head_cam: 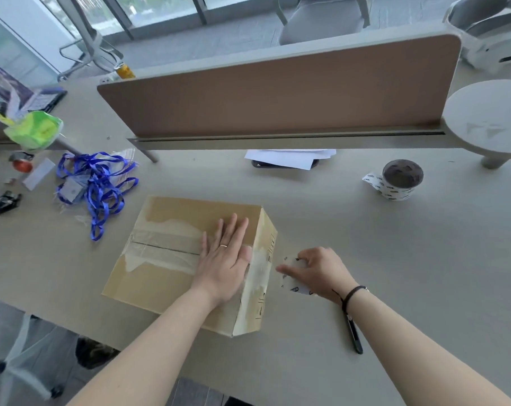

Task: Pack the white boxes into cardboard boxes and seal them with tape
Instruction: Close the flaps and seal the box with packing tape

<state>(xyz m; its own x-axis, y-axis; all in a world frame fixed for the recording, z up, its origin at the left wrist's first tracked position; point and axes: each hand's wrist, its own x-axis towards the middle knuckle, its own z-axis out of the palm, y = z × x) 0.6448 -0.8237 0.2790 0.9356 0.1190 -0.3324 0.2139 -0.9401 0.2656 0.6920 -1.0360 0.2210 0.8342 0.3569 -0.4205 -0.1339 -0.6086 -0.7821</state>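
Desk (394, 259), large, pale, with a brown divider panel (277, 92) across the far side. Cardboard box (172, 253) closed, centre-left on the desk, flaps shut, clear tape (160, 247) running along the centre seam, long axis of the seam left to right. Old tape residue down the right end face. No white boxes visible; probably already inside, cannot tell.

Left hand (225, 253) flat on the box top at its right end, fingers straight and spread, pressing down over the seam, gripping nothing. Right hand (315, 271) just right of the box, down by the desk, fingers curled round a printed tape roll (295, 284), index finger pointing toward the box's right face. Box lies directly left of the right hand, close; seam line points straight at it. Right hand nearer the end face, so likely the one to draw tape down or across that edge.

Second printed tape roll (400, 181) far right, well apart. Blue lanyards (99, 189) tangled left of the box. Dark pen or cutter (354, 335) on the desk under the right wrist.
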